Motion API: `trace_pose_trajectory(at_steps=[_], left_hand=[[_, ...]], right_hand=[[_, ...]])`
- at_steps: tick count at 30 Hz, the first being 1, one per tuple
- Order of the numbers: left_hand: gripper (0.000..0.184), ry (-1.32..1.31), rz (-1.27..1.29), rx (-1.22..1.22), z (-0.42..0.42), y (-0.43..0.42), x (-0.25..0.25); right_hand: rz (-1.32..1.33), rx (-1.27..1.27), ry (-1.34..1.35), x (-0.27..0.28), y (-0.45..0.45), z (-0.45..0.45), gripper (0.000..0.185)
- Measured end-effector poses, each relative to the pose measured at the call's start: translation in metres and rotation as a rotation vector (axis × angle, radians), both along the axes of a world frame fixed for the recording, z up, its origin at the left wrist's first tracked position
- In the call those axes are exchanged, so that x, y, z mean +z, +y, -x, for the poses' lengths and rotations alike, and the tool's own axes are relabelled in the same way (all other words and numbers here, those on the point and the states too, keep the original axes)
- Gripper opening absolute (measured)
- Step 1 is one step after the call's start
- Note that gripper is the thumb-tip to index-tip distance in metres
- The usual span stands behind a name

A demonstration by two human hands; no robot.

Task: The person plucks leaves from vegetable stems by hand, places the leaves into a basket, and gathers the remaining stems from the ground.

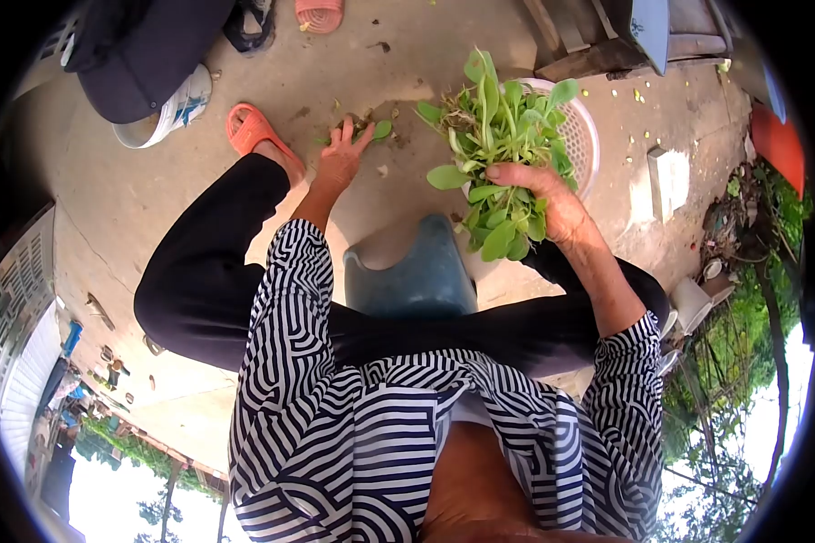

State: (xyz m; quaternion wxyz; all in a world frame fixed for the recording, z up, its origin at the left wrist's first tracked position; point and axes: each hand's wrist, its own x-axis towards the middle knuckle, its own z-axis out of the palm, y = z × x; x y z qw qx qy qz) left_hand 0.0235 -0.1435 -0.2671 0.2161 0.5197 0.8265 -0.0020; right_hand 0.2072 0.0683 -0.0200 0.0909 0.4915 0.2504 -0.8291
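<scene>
A large bunch of leafy green plants (498,154) is in my right hand (552,204), its thumb lying across the stems. The bunch overlaps a pinkish-white perforated basket (584,145), hiding much of it. On the concrete ground to the left, my left hand (340,158) reaches down with its fingers spread over a small green sprig (380,130) and some dark bits. Whether the fingertips grip the sprig is not clear; they appear to touch it.
A blue-grey plastic stool (410,276) is between my legs. At the upper left stands a white bucket (186,107) beside dark cloth (145,63). A wooden frame (598,56) is at the upper right, with a pale block (668,184) below it.
</scene>
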Motion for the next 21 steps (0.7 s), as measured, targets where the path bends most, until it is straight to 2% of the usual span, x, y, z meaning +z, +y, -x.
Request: trace_pose_trajectory(at_steps=[1, 4, 7, 8, 10, 14, 16, 20, 21], left_hand=[[0.07, 0.087, -0.019, -0.118, -0.003, -0.003, -0.002], [0.066, 0.05, -0.124, -0.148, -0.002, -0.007, -0.002], [0.065, 0.108, -0.012, -0.256, 0.0, -0.006, 0.001], [0.065, 0.109, -0.013, -0.255, 0.0, -0.008, 0.003], [0.063, 0.21, -0.005, -0.408, 0.002, -0.014, 0.008], [0.055, 0.276, -0.062, -0.476, -0.002, -0.021, 0.005], [0.044, 0.11, -0.068, -0.451, -0.004, -0.026, -0.004], [0.034, -0.056, -0.088, -0.387, -0.009, -0.031, -0.028], [0.031, -0.082, -0.125, -0.279, -0.009, -0.028, -0.031]], right_hand=[[-0.001, 0.001, 0.0, 0.0, 0.0, 0.001, 0.037], [0.001, -0.022, 0.014, 0.002, -0.003, 0.003, 0.037], [0.0, 0.007, 0.025, 0.002, -0.002, 0.004, 0.037], [0.006, 0.0, 0.011, 0.002, -0.002, 0.004, 0.037], [0.009, -0.005, 0.002, 0.002, -0.003, 0.005, 0.037], [-0.001, 0.021, 0.01, 0.001, -0.001, 0.004, 0.037], [-0.011, 0.048, 0.017, 0.001, -0.001, 0.006, 0.037], [0.003, 0.014, 0.011, 0.002, -0.001, 0.005, 0.038], [-0.012, 0.032, 0.006, -0.001, -0.001, 0.004, 0.038]])
